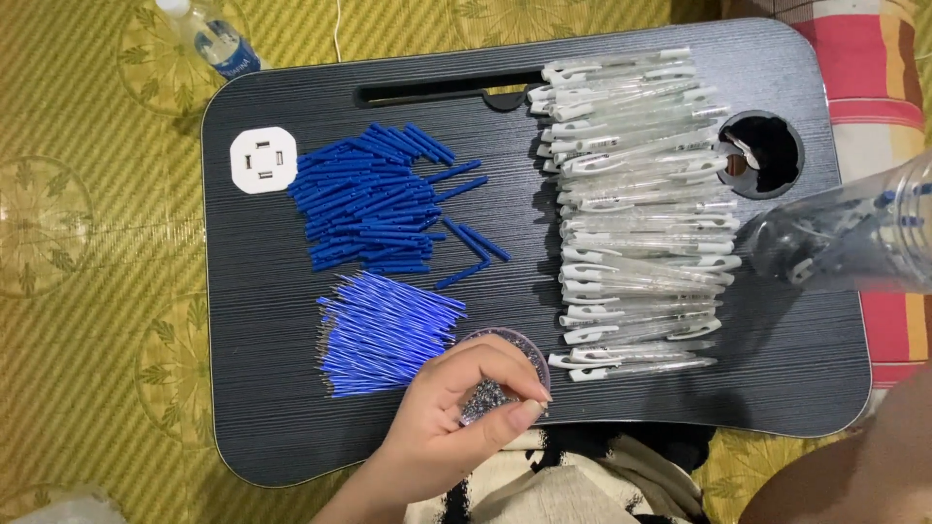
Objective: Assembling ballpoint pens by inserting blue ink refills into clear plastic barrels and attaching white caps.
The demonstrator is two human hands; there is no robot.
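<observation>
My left hand (456,427) reaches from the bottom edge over a small round clear dish (515,342) of tiny metal springs (482,396) at the near edge of a black lap desk (272,388). Thumb and fingertips are pinched together over the springs; whether one is between them is hidden. My right hand is out of view. A blurred clear plastic jar (854,233) with pen parts inside hangs over the desk's right end, and what holds it is out of frame.
On the desk lie a pile of blue pen caps (374,199), a bundle of blue ink refills (383,330) and a long row of clear pen barrels with white clips (636,209). A cup hole (767,150) sits at the far right. A water bottle (218,39) lies on the yellow mat.
</observation>
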